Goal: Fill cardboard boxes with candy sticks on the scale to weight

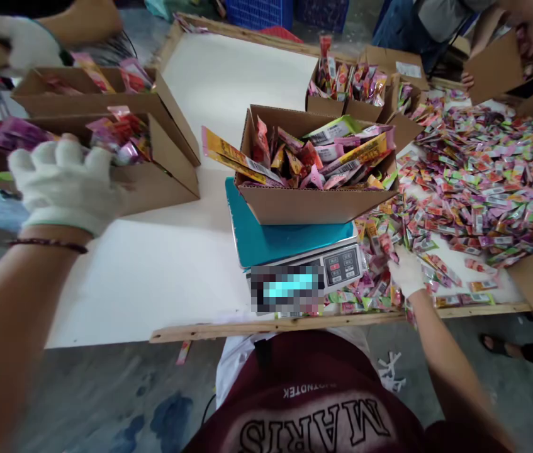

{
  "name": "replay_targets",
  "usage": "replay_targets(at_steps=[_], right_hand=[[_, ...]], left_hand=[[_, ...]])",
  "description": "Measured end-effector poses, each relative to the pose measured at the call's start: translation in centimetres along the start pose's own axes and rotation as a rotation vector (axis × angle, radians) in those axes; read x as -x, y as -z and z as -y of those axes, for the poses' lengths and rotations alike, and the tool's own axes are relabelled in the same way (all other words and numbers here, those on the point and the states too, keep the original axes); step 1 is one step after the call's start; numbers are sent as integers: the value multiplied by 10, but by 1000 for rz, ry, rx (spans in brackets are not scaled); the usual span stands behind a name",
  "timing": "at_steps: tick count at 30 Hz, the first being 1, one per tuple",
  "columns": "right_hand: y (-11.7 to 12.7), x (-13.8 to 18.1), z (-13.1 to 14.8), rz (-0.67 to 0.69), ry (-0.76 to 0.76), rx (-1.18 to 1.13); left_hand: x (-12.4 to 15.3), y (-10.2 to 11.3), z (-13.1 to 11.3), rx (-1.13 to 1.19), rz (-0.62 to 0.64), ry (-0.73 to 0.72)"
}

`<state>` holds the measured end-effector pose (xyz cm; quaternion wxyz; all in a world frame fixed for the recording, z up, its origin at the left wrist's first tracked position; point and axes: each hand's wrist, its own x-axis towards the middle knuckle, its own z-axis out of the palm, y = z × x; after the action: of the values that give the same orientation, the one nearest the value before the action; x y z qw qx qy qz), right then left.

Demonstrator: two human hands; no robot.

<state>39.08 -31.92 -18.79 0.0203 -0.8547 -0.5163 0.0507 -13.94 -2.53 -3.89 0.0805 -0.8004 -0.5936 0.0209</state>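
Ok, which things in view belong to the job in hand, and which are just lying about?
Seemingly in the job:
- scale
- filled box on it
- packet pile, by the right hand
- left-hand box, under the left hand

Likely just lying about:
- white scraps on the floor
- fallen packet
- blue crate

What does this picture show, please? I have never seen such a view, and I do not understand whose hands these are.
No robot here: a head-worn camera looks forward and down. The gloved left hand and gloved right hand nearest us are the wearer's own. The left rests on a carton of packets; the right is among loose packets on the white table, and whether it grips one is hard to tell. In the middle, an open box full of packets stands on a scale. Parts of other people show at the far side.
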Motion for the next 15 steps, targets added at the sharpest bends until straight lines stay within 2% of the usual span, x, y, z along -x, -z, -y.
replay_targets(at_steps=[3, 7, 10, 13, 15], right_hand=[[22, -5, -8, 5, -41, -37], [49, -12, -10, 50, -44, 13], [63, -20, -5, 85, 3, 108], [66, -26, 5, 35, 84, 66], [59, -30, 16, -11, 187, -22]], left_hand=[[16, -11, -2, 121, -23, -22], [43, 0, -8, 275, -76, -173], [56, 23, -23, 436, -158, -218], [60, 59, -48, 555, -351, -260], [58, 89, -70, 610, -496, -354]])
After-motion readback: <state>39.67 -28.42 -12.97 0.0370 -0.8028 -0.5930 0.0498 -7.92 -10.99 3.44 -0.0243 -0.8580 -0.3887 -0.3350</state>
